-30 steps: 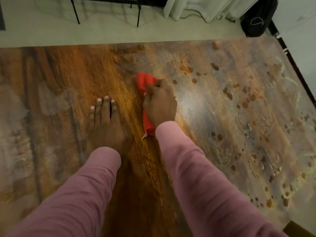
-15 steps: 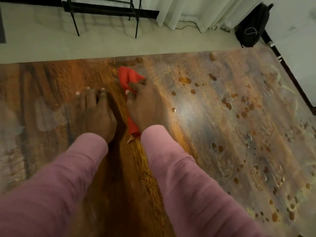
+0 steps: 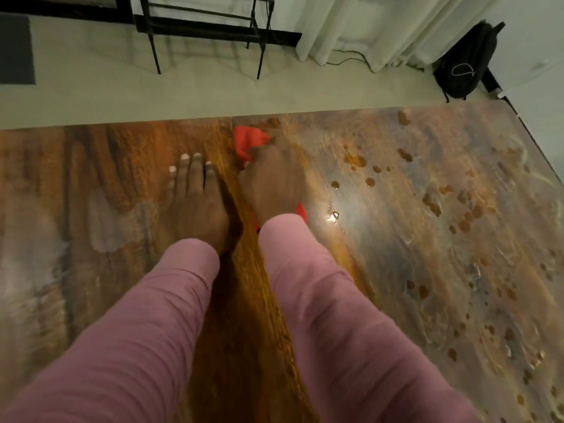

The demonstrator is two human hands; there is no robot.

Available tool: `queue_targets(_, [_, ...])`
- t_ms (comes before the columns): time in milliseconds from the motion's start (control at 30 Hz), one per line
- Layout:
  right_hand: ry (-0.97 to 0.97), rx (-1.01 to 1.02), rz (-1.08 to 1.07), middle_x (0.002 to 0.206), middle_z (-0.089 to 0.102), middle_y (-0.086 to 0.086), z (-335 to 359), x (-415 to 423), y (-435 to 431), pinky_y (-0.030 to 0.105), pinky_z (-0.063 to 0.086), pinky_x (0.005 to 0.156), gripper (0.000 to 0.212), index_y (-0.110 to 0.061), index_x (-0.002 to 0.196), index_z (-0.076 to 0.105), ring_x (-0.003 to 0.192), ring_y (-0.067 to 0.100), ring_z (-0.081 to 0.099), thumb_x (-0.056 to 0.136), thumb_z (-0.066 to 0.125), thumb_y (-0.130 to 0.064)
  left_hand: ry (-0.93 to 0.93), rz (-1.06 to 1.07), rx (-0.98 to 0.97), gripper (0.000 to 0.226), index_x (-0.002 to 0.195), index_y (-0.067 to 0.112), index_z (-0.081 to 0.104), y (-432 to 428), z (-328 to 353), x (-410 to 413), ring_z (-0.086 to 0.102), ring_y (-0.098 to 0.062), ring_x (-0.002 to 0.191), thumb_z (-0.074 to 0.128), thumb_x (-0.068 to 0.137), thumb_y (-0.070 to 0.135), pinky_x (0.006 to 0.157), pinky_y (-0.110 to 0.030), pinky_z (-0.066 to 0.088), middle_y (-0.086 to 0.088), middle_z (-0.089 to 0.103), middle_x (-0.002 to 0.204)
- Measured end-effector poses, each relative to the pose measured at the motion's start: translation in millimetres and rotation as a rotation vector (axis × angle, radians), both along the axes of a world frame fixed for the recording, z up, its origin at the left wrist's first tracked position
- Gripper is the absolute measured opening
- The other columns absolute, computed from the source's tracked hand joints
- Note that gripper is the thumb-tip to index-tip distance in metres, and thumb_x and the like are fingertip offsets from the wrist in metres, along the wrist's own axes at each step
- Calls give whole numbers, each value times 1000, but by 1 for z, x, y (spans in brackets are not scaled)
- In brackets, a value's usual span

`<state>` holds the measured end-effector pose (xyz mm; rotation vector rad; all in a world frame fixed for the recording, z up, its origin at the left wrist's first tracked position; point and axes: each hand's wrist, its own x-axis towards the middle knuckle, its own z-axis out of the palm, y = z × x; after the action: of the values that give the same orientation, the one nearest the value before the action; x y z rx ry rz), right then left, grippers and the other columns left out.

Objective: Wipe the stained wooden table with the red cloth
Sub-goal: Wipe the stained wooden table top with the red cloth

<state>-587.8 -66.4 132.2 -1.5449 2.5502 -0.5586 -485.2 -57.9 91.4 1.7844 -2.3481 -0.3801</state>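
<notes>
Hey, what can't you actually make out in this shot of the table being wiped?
Head view only.
Red cloth: mostly under the right hand; only its far tip and a scrap by the wrist show.
Right hand's grip: fingers blurred, unreadable.
Table: near and left edges cut by the frame; pink sleeves cover the middle.
Black rack: top cut by the upper edge.

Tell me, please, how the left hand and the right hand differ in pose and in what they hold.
The left hand lies flat on the wooden table with straight fingers; the right hand is curled. The left hand holds nothing; the right hand grips the red cloth. The right hand reaches closer to the table's far edge than the left hand. Both rest on the table, in pink sleeves.
</notes>
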Motion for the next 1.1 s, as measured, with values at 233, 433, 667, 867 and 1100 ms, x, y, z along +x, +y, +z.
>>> queue_targets(233, [24,34,-34,102,56,4,2,-50,-23,35,48,80,18,-14,100,68,101,28,57,85,57,-16,9,-13,23,64,150,7,16,3,2,2,2,-24,147,32,92,27,118,-37,-4,-10,9,160])
queue_targets(433, [-45,-57,31,108,56,9,1,2,-48,40,49,81,23,-10,101,66,102,31,55,79,61,-15,19,-21,14,63,150,6,18,0,0,1,7,-27,147,32,94,32,119,-38,-1,-13,13,159])
queue_targets(667, [-44,40,168,113,58,9,8,-8,-54,41,50,90,30,-10,115,63,106,29,56,85,58,-13,12,-20,15,65,150,5,17,2,3,2,8,-28,146,32,94,34,119,-39,0,-14,14,158])
queue_targets(867, [-21,-61,39,110,59,10,8,19,-61,36,50,81,24,-6,109,59,102,29,57,87,60,-12,26,-24,194,61,148,2,20,6,3,5,12,-30,146,25,98,36,119,-38,5,-15,15,158])
queue_targets(1100, [24,120,427,121,54,5,-2,10,-72,35,47,94,34,-18,123,59,108,21,52,89,56,-24,98,-37,40,65,150,3,18,-1,9,2,11,-31,146,36,95,33,120,-39,2,-18,15,157])
